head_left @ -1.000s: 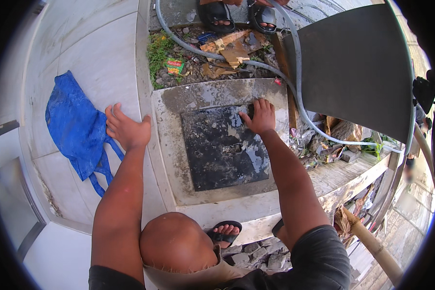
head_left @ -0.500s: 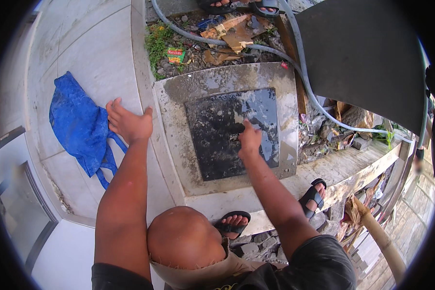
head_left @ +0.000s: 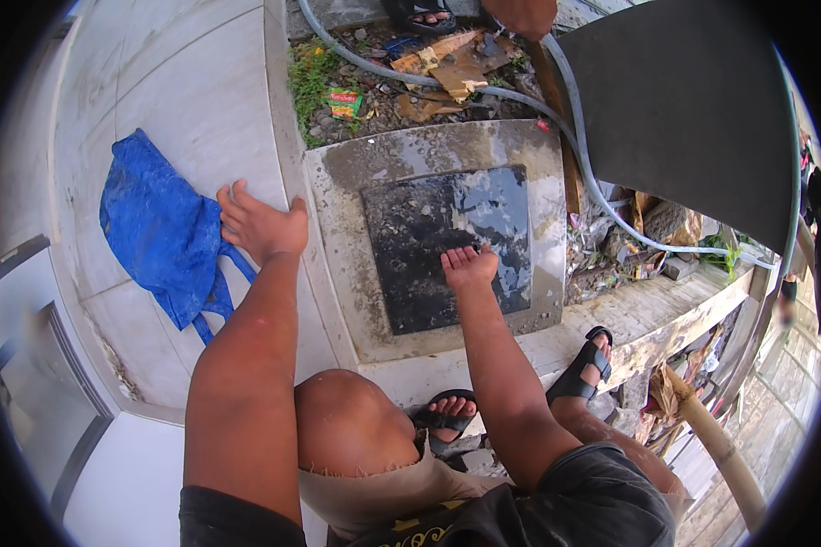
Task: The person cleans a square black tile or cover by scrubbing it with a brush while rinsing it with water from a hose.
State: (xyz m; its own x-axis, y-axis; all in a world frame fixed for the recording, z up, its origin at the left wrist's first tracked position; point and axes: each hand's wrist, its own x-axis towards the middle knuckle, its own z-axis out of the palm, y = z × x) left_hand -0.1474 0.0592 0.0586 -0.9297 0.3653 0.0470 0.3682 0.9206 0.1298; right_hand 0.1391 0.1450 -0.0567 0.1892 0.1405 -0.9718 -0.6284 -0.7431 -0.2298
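My left hand leans on the pale tiled ledge with its fingers spread, beside a crumpled blue fabric piece that has straps. Its fingertips are next to the fabric's right edge. Over the wet black square panel is my right hand, palm turned up and fingers loosely stretched, with nothing visible in it. The panel lies within a concrete surround and water shines on its right part. Whether my right hand touches the panel, I cannot tell.
A grey hose curves past rubble and torn cardboard. A large dark sheet stands at the right. Another person's sandalled foot shows at the top. A bamboo pole slants at the lower right.
My right hand has turned from pointing at the panel to palm up, and drawn nearer to me. At the top edge, more of the other person's body has come into view.
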